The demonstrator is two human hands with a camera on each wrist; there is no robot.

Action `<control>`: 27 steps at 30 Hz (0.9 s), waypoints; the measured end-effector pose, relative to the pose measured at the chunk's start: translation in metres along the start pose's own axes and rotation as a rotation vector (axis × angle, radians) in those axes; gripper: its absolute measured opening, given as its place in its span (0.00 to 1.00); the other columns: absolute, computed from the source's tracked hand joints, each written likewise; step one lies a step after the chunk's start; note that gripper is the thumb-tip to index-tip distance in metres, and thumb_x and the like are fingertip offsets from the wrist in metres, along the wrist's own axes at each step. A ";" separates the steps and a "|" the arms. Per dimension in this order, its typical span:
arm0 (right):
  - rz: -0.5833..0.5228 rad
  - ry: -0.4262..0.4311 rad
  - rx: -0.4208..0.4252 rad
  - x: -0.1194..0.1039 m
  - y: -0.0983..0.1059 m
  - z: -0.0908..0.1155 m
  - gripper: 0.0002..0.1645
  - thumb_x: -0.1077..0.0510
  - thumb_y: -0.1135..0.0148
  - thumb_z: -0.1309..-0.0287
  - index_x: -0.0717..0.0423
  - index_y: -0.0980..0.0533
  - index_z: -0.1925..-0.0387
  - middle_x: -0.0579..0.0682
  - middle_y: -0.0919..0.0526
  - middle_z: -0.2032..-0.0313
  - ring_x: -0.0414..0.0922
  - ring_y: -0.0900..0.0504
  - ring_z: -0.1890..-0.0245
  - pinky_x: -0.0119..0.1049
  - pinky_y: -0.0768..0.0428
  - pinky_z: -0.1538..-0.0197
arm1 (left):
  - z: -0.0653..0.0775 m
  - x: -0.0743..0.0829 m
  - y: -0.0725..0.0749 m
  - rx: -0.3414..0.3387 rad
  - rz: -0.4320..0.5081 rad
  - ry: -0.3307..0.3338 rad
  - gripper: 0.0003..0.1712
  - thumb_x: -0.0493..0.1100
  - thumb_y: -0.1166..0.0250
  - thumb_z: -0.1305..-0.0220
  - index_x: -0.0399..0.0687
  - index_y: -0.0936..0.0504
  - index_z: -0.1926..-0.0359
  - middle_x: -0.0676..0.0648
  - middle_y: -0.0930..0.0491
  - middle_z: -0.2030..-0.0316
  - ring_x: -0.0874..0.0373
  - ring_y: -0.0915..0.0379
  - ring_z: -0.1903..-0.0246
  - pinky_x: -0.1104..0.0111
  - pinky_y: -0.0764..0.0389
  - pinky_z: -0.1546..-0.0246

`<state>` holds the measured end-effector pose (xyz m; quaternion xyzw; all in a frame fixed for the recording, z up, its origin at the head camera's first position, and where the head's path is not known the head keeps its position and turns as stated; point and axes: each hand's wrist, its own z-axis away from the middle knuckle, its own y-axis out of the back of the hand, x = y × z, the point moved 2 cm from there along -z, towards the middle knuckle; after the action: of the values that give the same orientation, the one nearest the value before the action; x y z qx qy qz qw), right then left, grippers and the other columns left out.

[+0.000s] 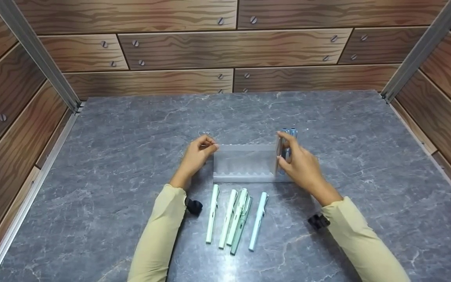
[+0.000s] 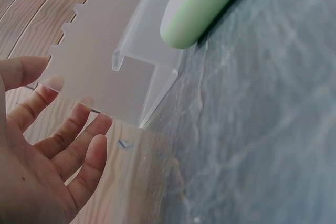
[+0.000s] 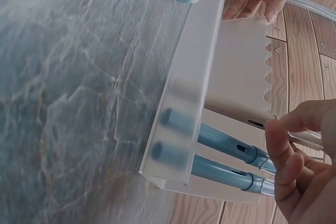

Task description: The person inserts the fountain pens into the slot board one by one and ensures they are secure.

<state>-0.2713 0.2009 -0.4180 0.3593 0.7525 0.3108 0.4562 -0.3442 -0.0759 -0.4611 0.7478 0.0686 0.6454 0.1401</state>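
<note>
A frosted clear pen stand [image 1: 245,159] with a notched back edge is set on the table. My left hand [image 1: 195,157] pinches its back panel's left corner between thumb and index finger; the other fingers spread behind the panel in the left wrist view. At the right end, my right hand [image 1: 303,166] pinches a greyish-beige pen [image 3: 236,113] near its upper part. That pen's lower end is behind the stand's frosted front lip. Beside it two blue pens [image 3: 223,144] stand in the slots, partly hidden by the right hand in the head view.
In front of the stand lie several pens: pale green ones [image 1: 212,215], a darker green pen [image 1: 241,228] and a light blue pen [image 1: 258,221]. The grey marbled table [image 1: 131,129] is bordered by wood-patterned walls [image 1: 233,49]. Each wrist carries a small black camera [image 1: 194,206].
</note>
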 end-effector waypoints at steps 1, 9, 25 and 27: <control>0.000 -0.001 -0.002 0.000 0.000 0.000 0.39 0.63 0.35 0.45 0.48 0.39 0.34 0.55 0.17 0.57 0.46 0.23 0.75 0.40 0.26 0.73 | 0.000 0.000 0.000 0.001 0.000 0.002 0.07 0.41 0.36 0.41 0.40 0.21 0.65 0.49 0.23 0.69 0.61 0.25 0.67 0.72 0.28 0.67; -0.015 0.002 0.012 0.000 0.001 -0.001 0.38 0.63 0.34 0.45 0.49 0.38 0.34 0.56 0.21 0.53 0.44 0.23 0.75 0.37 0.29 0.75 | 0.000 -0.002 0.001 0.007 -0.026 -0.002 0.08 0.42 0.35 0.41 0.42 0.20 0.64 0.48 0.22 0.68 0.59 0.24 0.67 0.71 0.27 0.67; 0.025 0.028 0.012 -0.001 -0.001 -0.006 0.38 0.62 0.35 0.44 0.50 0.37 0.33 0.54 0.26 0.57 0.44 0.27 0.74 0.36 0.32 0.76 | 0.000 -0.002 0.001 0.003 -0.020 0.010 0.07 0.43 0.35 0.41 0.43 0.20 0.65 0.50 0.23 0.69 0.60 0.24 0.66 0.71 0.28 0.65; 0.030 0.029 0.009 -0.001 -0.001 -0.006 0.37 0.62 0.35 0.43 0.50 0.37 0.33 0.54 0.26 0.57 0.44 0.27 0.75 0.36 0.32 0.76 | 0.000 -0.001 0.001 0.000 -0.025 0.011 0.07 0.43 0.35 0.42 0.44 0.20 0.66 0.50 0.22 0.69 0.59 0.23 0.65 0.70 0.27 0.64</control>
<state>-0.2772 0.1989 -0.4159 0.3678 0.7551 0.3194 0.4388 -0.3446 -0.0777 -0.4620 0.7433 0.0789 0.6477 0.1476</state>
